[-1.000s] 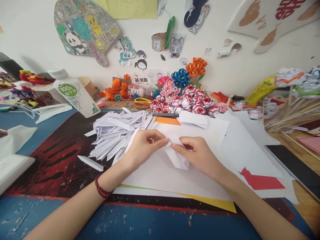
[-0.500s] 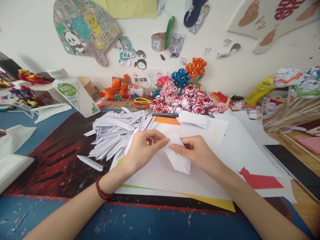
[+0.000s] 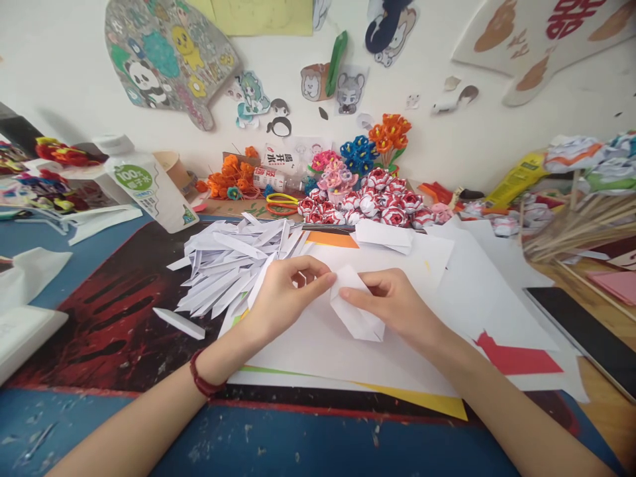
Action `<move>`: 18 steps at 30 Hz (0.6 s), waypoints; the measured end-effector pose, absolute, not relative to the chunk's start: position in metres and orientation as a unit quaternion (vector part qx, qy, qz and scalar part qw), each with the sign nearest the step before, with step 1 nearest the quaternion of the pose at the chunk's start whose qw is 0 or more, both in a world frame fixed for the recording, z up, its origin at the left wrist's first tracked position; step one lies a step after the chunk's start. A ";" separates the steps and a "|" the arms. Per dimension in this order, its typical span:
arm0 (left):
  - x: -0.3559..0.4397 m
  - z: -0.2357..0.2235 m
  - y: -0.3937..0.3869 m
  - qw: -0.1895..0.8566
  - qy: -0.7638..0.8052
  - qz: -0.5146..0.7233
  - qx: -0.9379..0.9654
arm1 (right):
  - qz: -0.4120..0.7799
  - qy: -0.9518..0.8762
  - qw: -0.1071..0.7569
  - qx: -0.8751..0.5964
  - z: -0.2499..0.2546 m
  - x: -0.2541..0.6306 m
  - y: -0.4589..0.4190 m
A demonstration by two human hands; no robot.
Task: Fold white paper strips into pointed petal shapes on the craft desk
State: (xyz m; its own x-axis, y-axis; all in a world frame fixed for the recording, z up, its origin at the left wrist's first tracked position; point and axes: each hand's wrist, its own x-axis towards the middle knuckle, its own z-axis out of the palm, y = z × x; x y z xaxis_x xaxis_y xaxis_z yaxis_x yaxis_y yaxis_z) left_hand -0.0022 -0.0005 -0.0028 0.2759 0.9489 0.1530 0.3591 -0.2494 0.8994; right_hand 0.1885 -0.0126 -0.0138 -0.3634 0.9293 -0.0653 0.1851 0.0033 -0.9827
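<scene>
A folded piece of white paper (image 3: 355, 311) is held between both hands, above the white sheets (image 3: 298, 358) in the middle of the desk. My left hand (image 3: 293, 291) pinches its upper left corner between thumb and fingertips. On the right side of the paper, my right hand (image 3: 382, 298) grips it with the thumb on top and the fingers behind, partly hidden. Just beyond my left hand lies a heap of folded white paper strips (image 3: 228, 265). One loose paper strip (image 3: 179, 323) rests apart from the heap on the dark mat.
A white bottle (image 3: 149, 185) stands at the back left. Red and white paper flowers (image 3: 377, 202) line the wall. To the right lie a phone (image 3: 586, 338), a red paper scrap (image 3: 519, 358) and wooden sticks (image 3: 571, 225). More folded paper (image 3: 383, 236) sits behind my hands.
The lower end of the folded paper has swung slightly to the right and up, and its faces look a little more spread. Both hands keep their hold in nearly the same place.
</scene>
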 end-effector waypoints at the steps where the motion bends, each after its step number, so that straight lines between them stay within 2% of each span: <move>1: -0.002 -0.002 -0.001 0.389 0.470 0.373 0.700 | 0.544 -0.622 0.340 -0.449 -0.014 0.189 -0.013; 6: -0.002 0.000 -0.003 0.361 0.471 0.367 0.717 | 0.526 -0.640 0.331 -0.453 -0.017 0.188 -0.012; 12: 0.001 -0.002 -0.004 0.367 0.473 0.352 0.719 | 0.449 -0.671 0.357 -0.470 -0.015 0.186 -0.011; 18: 0.005 -0.002 -0.005 0.370 0.468 0.342 0.726 | 0.476 -0.647 0.366 -0.470 -0.011 0.184 -0.014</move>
State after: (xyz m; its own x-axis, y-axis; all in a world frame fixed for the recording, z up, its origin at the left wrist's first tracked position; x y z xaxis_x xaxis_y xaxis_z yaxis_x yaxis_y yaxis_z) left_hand 0.0047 -0.0055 -0.0015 0.3273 0.9329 0.1502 0.4257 -0.2875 0.8580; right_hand 0.1838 -0.0139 -0.0108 -0.2895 0.9568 0.0268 0.2598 0.1055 -0.9599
